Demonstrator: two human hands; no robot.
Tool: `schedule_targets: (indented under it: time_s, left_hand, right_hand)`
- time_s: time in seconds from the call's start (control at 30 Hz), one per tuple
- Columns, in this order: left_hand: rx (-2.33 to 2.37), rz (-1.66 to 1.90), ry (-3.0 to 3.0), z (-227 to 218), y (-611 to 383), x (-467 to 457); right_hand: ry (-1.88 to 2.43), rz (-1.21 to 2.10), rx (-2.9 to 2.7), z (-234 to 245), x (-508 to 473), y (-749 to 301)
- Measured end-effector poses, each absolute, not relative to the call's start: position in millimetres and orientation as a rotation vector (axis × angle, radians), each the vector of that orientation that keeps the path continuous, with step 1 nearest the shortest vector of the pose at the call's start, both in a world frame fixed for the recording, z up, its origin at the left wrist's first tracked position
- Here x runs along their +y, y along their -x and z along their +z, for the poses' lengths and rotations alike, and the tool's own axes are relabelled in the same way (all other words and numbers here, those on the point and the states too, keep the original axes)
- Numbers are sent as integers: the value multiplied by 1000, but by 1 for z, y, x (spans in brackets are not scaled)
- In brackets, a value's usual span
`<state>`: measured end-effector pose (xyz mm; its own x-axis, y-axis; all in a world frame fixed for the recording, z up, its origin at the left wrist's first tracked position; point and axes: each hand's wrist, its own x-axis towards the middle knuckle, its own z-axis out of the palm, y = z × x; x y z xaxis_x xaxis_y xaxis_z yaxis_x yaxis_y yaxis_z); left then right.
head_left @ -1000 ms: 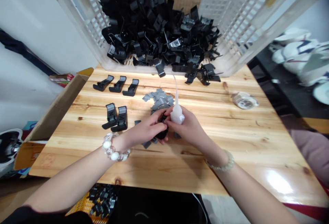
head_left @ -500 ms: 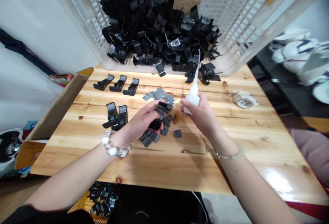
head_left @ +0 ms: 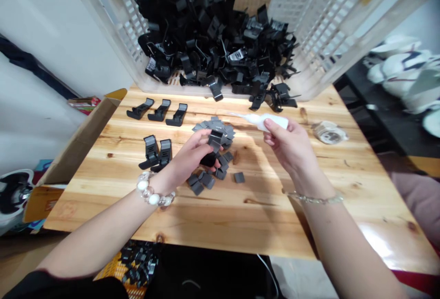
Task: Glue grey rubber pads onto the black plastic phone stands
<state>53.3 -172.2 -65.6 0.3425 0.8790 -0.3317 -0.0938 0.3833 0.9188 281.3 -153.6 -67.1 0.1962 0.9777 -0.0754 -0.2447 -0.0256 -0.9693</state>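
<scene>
My left hand (head_left: 193, 153) is closed round a black plastic clip (head_left: 215, 140), held just above a scatter of small grey square pads. My right hand (head_left: 288, 143) grips a white squeeze bottle (head_left: 260, 121) with a long thin nozzle. The bottle lies nearly level and its tip points left, above and to the right of the clip. Thin grey pads (head_left: 220, 127) form a pile behind my left hand. Darker pads (head_left: 206, 180) lie in front of it, and a single pad (head_left: 239, 177) rests apart to the right.
A white crate (head_left: 192, 90) full of black clips (head_left: 206, 33) stands at the back, several spilling over its front. Finished-looking rows of black clips (head_left: 177, 114) lie on the left of the wooden table (head_left: 275, 225). A clear tape roll (head_left: 330, 133) sits right. Cardboard box (head_left: 79, 145) stands left.
My right hand has moved right and swung the bottle from nozzle-up to nearly level, its tip now pointing left. My left hand still holds the black clip, almost unmoved.
</scene>
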Motion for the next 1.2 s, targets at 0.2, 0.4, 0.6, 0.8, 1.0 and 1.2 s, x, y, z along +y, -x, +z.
schedule_targets:
  time_s: [0.2, 0.4, 0.6, 0.8, 1.0, 1.2]
  left_hand:
    - [1093, 674, -975, -62, -54, -171]
    - [1133, 576, -1104, -60, -56, -172]
    - [1067, 469, -1164, -64, -53, -174]
    - [1072, 356, -1176, -59, -54, -176]
    - [1067, 340, -1163, -60, -54, -175]
    - [1061, 340, -1166, -59, -54, -175]
  right_hand:
    - [1102, 1060, -764, -66, -148, -290]
    - [1103, 735, -865, -64, -153, -291]
    - [1088, 536, -973, -68, -164, -286]
    - [1144, 367, -1193, -66, -172, -280]
    - [1153, 114, -1364, -59, -178, -276]
    - [1182, 42, -1399, -57, -180, -277]
